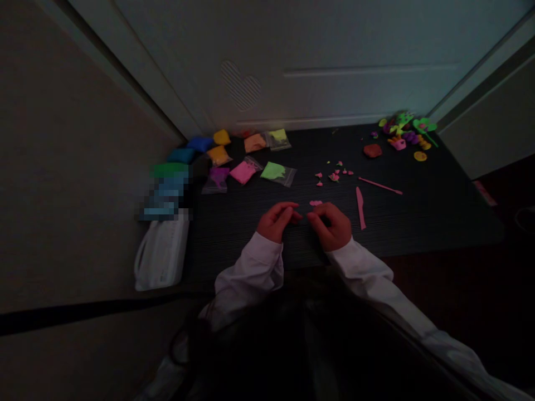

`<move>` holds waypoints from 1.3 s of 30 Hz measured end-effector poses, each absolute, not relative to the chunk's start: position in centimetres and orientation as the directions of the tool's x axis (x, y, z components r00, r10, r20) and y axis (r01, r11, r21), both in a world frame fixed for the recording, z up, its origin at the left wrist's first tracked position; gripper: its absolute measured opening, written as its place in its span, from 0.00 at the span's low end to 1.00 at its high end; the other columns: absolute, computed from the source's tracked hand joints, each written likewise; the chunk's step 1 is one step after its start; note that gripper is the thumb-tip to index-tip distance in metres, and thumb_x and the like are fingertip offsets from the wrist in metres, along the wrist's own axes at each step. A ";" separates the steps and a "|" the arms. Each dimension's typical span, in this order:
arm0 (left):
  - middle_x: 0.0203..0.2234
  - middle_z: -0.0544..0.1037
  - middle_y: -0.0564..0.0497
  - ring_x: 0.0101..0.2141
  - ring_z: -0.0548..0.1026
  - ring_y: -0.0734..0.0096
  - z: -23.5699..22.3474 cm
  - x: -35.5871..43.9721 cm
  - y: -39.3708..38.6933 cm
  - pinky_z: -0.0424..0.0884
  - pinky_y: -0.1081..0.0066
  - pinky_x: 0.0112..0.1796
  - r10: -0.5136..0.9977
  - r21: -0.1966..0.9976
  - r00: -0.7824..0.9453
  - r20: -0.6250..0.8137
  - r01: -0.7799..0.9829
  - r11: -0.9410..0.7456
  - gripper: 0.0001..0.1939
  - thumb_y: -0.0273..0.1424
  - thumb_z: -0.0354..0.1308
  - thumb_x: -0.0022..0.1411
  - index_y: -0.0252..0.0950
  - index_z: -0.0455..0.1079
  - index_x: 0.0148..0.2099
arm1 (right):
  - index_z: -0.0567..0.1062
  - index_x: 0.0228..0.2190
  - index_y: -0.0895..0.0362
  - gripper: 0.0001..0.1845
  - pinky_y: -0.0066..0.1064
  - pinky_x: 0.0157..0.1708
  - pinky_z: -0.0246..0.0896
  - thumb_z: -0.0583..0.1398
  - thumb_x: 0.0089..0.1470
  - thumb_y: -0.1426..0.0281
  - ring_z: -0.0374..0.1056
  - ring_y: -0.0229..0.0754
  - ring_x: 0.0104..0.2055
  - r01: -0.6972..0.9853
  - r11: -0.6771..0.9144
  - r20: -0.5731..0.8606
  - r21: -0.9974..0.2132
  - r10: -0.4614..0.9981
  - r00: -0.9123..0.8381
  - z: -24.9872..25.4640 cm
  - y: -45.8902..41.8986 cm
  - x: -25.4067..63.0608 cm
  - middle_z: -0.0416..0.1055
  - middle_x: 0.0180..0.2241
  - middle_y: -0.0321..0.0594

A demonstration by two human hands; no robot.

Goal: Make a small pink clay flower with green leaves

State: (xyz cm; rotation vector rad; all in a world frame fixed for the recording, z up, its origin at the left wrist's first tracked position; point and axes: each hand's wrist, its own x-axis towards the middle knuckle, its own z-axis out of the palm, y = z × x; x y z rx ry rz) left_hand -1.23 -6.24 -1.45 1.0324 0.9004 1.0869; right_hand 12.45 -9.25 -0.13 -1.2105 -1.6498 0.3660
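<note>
My left hand [277, 221] is just above the dark table, half curled, its index finger stretched out and its fingertips apart. Nothing shows in it. Facing it across a narrow gap, my right hand [332, 225] has thumb and index finger pinched together; whatever is between them is too small or dark to make out. Just beyond the right fingertips lie flat pink clay pieces [315, 203]. Farther back is a group of small pink-and-green clay bits [334, 177]. Right of my right hand lie a pink plastic clay knife [360, 208] and a thin pink modelling stick [380, 185].
Bags of pink clay [243, 171], green clay [273, 171] and other colours line the back left. A white handled case [163, 252] stands at the left edge. Finished clay flowers [403, 131] and a reddish-brown lump [372, 150] sit back right. A white panel [355, 94] rises behind.
</note>
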 end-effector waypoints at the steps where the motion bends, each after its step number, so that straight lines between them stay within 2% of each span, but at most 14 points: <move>1: 0.21 0.73 0.52 0.24 0.69 0.77 -1.5 -1.2 -6.2 0.63 0.74 0.29 0.969 0.958 0.235 -0.075 -0.254 0.136 0.11 0.35 0.53 0.49 0.34 0.67 0.34 | 0.64 0.20 0.56 0.06 0.30 0.31 0.58 0.56 0.46 0.70 0.60 0.34 0.26 0.537 0.442 0.543 -0.718 0.839 0.035 -0.1 -9.3 12.4 0.63 0.21 0.34; 7: 0.22 0.73 0.51 0.25 0.69 0.77 -1.5 -1.3 -6.2 0.63 0.73 0.29 0.968 0.960 0.238 -0.076 -0.244 0.136 0.12 0.35 0.53 0.50 0.34 0.67 0.35 | 0.67 0.25 0.56 0.02 0.30 0.30 0.59 0.57 0.44 0.71 0.60 0.34 0.26 0.576 0.433 0.555 -0.693 0.831 0.043 -0.1 -9.1 12.1 0.64 0.22 0.34; 11: 0.22 0.72 0.52 0.24 0.69 0.77 -1.5 -1.2 -6.2 0.64 0.74 0.29 0.969 0.959 0.237 -0.069 -0.251 0.130 0.11 0.35 0.53 0.49 0.34 0.67 0.35 | 0.68 0.30 0.55 0.05 0.31 0.35 0.59 0.54 0.47 0.72 0.62 0.36 0.31 0.568 0.476 0.566 -0.672 0.824 -0.022 0.1 -9.1 12.3 0.67 0.26 0.37; 15: 0.21 0.72 0.52 0.24 0.69 0.78 -1.4 -1.2 -6.2 0.64 0.74 0.28 0.970 0.963 0.229 -0.078 -0.236 0.133 0.11 0.35 0.53 0.49 0.34 0.68 0.34 | 0.68 0.26 0.56 0.07 0.31 0.34 0.58 0.51 0.50 0.73 0.62 0.35 0.30 0.552 0.458 0.530 -0.696 0.847 -0.034 0.3 -9.2 12.4 0.66 0.25 0.37; 18: 0.21 0.73 0.52 0.24 0.69 0.77 -1.6 -1.3 -6.2 0.64 0.74 0.28 0.970 0.965 0.232 -0.076 -0.228 0.130 0.11 0.35 0.53 0.49 0.34 0.68 0.35 | 0.66 0.24 0.56 0.04 0.30 0.32 0.58 0.52 0.48 0.72 0.60 0.35 0.28 0.547 0.421 0.516 -0.724 0.856 0.024 0.3 -9.3 12.3 0.62 0.23 0.35; 22: 0.21 0.73 0.52 0.24 0.69 0.77 -1.7 -1.3 -6.1 0.64 0.74 0.29 0.970 0.967 0.230 -0.076 -0.220 0.128 0.11 0.35 0.53 0.49 0.34 0.67 0.35 | 0.64 0.25 0.56 0.03 0.29 0.30 0.57 0.56 0.45 0.71 0.58 0.33 0.26 0.534 0.389 0.506 -0.751 0.858 0.087 0.1 -9.2 12.1 0.61 0.23 0.34; 27: 0.21 0.73 0.52 0.24 0.69 0.77 -1.6 -1.2 -6.2 0.64 0.74 0.29 0.970 0.965 0.233 -0.074 -0.228 0.128 0.11 0.35 0.53 0.49 0.34 0.67 0.35 | 0.64 0.27 0.56 0.03 0.28 0.28 0.57 0.55 0.45 0.72 0.59 0.34 0.26 0.527 0.381 0.503 -0.760 0.858 0.104 -0.2 -9.2 12.0 0.61 0.24 0.34; 34: 0.21 0.73 0.52 0.24 0.69 0.77 -1.5 -1.2 -6.2 0.64 0.74 0.28 0.971 0.964 0.227 -0.080 -0.228 0.133 0.12 0.36 0.53 0.49 0.34 0.67 0.34 | 0.67 0.30 0.56 0.07 0.32 0.36 0.58 0.50 0.50 0.72 0.62 0.37 0.33 0.529 0.413 0.493 -0.741 0.870 0.011 0.2 -9.4 12.3 0.65 0.28 0.38; 39: 0.21 0.73 0.51 0.24 0.69 0.77 -1.4 -1.2 -6.2 0.64 0.74 0.28 0.970 0.964 0.225 -0.086 -0.229 0.138 0.12 0.36 0.53 0.49 0.34 0.67 0.34 | 0.68 0.29 0.57 0.09 0.31 0.36 0.58 0.49 0.51 0.72 0.63 0.36 0.32 0.541 0.403 0.476 -0.738 0.879 -0.005 0.2 -9.4 12.4 0.66 0.26 0.37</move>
